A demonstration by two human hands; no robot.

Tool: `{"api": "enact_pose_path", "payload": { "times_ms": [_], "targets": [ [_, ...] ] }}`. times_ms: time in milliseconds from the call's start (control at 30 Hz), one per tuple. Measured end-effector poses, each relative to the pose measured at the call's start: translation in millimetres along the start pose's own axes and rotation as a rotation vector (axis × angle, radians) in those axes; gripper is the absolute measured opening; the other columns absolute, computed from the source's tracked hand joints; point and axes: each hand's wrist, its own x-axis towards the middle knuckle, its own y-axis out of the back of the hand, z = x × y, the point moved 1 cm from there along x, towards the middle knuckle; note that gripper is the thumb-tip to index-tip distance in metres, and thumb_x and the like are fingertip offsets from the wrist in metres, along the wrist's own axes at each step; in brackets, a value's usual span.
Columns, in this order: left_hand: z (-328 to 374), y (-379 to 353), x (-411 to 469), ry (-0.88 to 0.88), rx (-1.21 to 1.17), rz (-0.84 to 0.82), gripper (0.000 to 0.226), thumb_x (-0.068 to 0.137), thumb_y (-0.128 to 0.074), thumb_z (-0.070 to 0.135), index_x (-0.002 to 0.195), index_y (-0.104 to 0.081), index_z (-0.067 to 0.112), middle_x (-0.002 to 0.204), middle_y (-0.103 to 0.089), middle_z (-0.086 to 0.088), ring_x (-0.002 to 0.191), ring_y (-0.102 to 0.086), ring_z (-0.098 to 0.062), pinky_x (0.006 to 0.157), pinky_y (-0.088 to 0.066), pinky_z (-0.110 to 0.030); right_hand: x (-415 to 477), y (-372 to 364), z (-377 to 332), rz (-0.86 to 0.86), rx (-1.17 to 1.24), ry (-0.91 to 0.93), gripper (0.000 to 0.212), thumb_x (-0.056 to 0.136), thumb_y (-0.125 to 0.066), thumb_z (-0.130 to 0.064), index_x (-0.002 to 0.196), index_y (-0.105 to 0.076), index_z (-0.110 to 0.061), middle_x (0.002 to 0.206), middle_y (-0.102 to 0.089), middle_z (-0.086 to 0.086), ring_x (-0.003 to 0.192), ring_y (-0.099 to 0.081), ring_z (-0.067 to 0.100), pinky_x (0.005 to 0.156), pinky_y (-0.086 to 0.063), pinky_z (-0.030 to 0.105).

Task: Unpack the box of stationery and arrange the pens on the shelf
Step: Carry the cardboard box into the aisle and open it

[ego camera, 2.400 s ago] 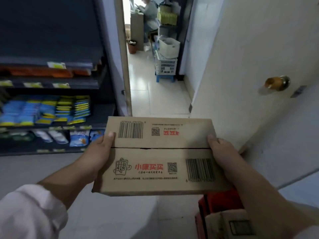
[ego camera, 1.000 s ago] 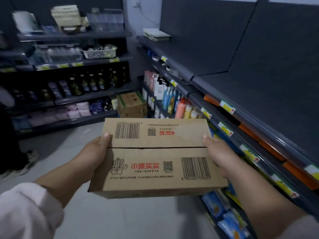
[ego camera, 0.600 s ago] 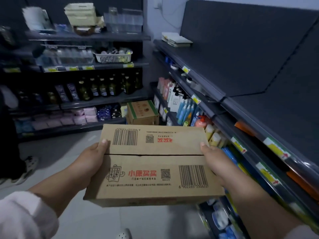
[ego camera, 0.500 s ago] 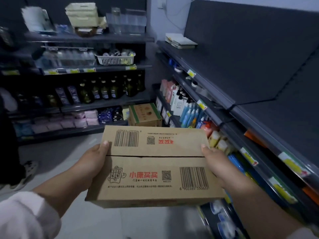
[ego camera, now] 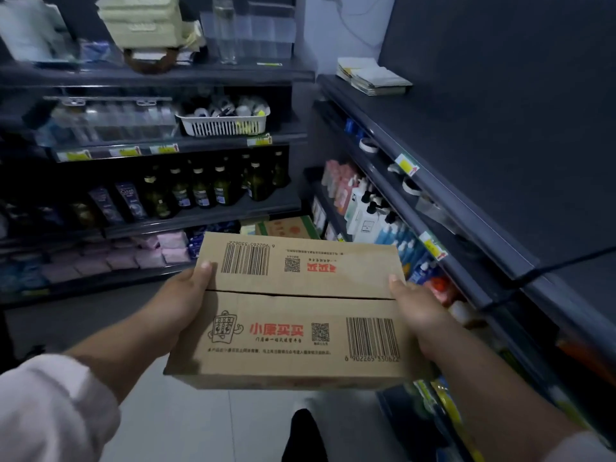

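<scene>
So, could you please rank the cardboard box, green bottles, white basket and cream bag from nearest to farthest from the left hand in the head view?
1. cardboard box: held by the left hand.
2. green bottles: middle shelf ahead.
3. white basket: shelf above them.
4. cream bag: top shelf.

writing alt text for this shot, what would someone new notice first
The closed cardboard box fills the centre foreground, gripped at its ends by the left hand and right hand, with barcodes and red print on top. Behind it to the left, dark bottles line a shelf below a white basket. On the right, a dark upper shelf carries a stack of papers at its far end.
</scene>
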Motion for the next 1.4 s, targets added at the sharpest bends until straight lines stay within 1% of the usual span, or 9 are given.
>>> {"api": "enact_pose_path", "payload": {
  "times_ms": [133, 233, 533, 767, 967, 1067, 1200, 1300, 1400],
  "targets": [
    [19.4, -14.5, 56.6, 0.035, -0.032, 0.019, 0.039, 0.099, -0.034, 0.043, 0.101, -0.063, 0.017, 0.089, -0.071, -0.013, 0.082, -0.067, -0.031, 0.067, -0.051, -0.034, 67.9, -12.6, -30.3, -0.049, -0.032, 0.019, 0.045, 0.098, -0.041, -0.046, 0.117, -0.059, -0.009, 0.109, -0.064, 0.011, 0.099, -0.062, 0.029, 0.096, -0.047, 0.043],
    [34.0, -22.3, 102.1, 0.045, -0.018, 0.047, 0.04, 0.099, -0.034, 0.044, 0.103, -0.063, 0.016, 0.093, -0.071, -0.013, 0.085, -0.067, -0.031, 0.071, -0.052, -0.035, 116.0, -20.2, -58.4, -0.1, -0.122, 0.008, 0.051, 0.098, -0.037, -0.048, 0.124, -0.054, -0.008, 0.117, -0.06, 0.013, 0.105, -0.058, 0.031, 0.096, -0.045, 0.041],
    [62.0, -43.0, 223.5, 0.069, -0.024, 0.088, 0.039, 0.1, -0.032, 0.044, 0.1, -0.063, 0.02, 0.094, -0.07, -0.008, 0.087, -0.065, -0.026, 0.073, -0.05, -0.035, 231.9, -53.1, -117.3, -0.144, -0.186, -0.007, 0.051, 0.096, -0.032, -0.053, 0.115, -0.057, -0.014, 0.103, -0.064, 0.01, 0.091, -0.063, 0.029, 0.088, -0.051, 0.047],
    [75.9, -49.9, 330.2, 0.077, 0.032, 0.014, 0.042, 0.097, -0.03, 0.052, 0.106, -0.061, 0.024, 0.094, -0.071, -0.005, 0.087, -0.067, -0.024, 0.075, -0.052, -0.036, 302.5, -86.0, -148.2, -0.136, -0.106, -0.07, 0.04, 0.1, -0.035, -0.044, 0.103, -0.06, -0.013, 0.093, -0.068, 0.009, 0.082, -0.066, 0.025, 0.067, -0.052, 0.033],
    [80.0, -65.9, 413.5, 0.107, 0.014, 0.028, 0.034, 0.099, -0.032, 0.045, 0.096, -0.059, 0.025, 0.088, -0.067, 0.0, 0.081, -0.063, -0.016, 0.062, -0.044, -0.027, 377.6, -122.5, -159.4, -0.055, -0.046, -0.09, 0.036, 0.099, -0.038, -0.044, 0.103, -0.058, -0.014, 0.094, -0.064, 0.005, 0.081, -0.061, 0.019, 0.059, -0.042, 0.026],
    [70.6, -76.1, 456.0, 0.12, 0.019, 0.026, 0.034, 0.099, -0.032, 0.047, 0.107, -0.058, 0.025, 0.095, -0.065, 0.002, 0.085, -0.061, -0.014, 0.064, -0.044, -0.027, 415.9, -141.3, -156.5, -0.05, -0.024, -0.116, 0.034, 0.098, -0.039, -0.047, 0.101, -0.059, -0.019, 0.092, -0.064, 0.002, 0.082, -0.062, 0.021, 0.07, -0.049, 0.032],
    [48.3, -91.0, 512.5, 0.176, 0.003, 0.037, 0.043, 0.095, -0.035, 0.055, 0.118, -0.057, 0.026, 0.113, -0.064, -0.005, 0.1, -0.062, -0.024, 0.085, -0.052, -0.04, 469.3, -164.2, -146.9, -0.072, 0.018, -0.116, 0.034, 0.097, -0.042, -0.048, 0.1, -0.06, -0.019, 0.097, -0.066, 0.004, 0.089, -0.064, 0.024, 0.086, -0.051, 0.04],
    [35.9, -103.6, 545.8, 0.215, -0.008, 0.02, 0.039, 0.097, -0.035, 0.052, 0.114, -0.058, 0.026, 0.102, -0.068, -0.004, 0.089, -0.066, -0.023, 0.07, -0.052, -0.032, 505.4, -178.6, -136.3, -0.097, -0.001, -0.091, 0.04, 0.096, -0.04, -0.05, 0.107, -0.06, -0.017, 0.105, -0.066, 0.006, 0.096, -0.063, 0.026, 0.093, -0.049, 0.045],
    [27.3, -112.8, 575.7, 0.243, 0.0, 0.031, 0.043, 0.094, -0.037, 0.057, 0.117, -0.058, 0.028, 0.104, -0.069, -0.005, 0.09, -0.066, -0.026, 0.073, -0.054, -0.037, 536.2, -191.9, -127.3, -0.086, -0.023, -0.108, 0.042, 0.095, -0.04, -0.054, 0.109, -0.058, -0.019, 0.108, -0.064, 0.006, 0.1, -0.06, 0.027, 0.095, -0.048, 0.048]
  ]
}}
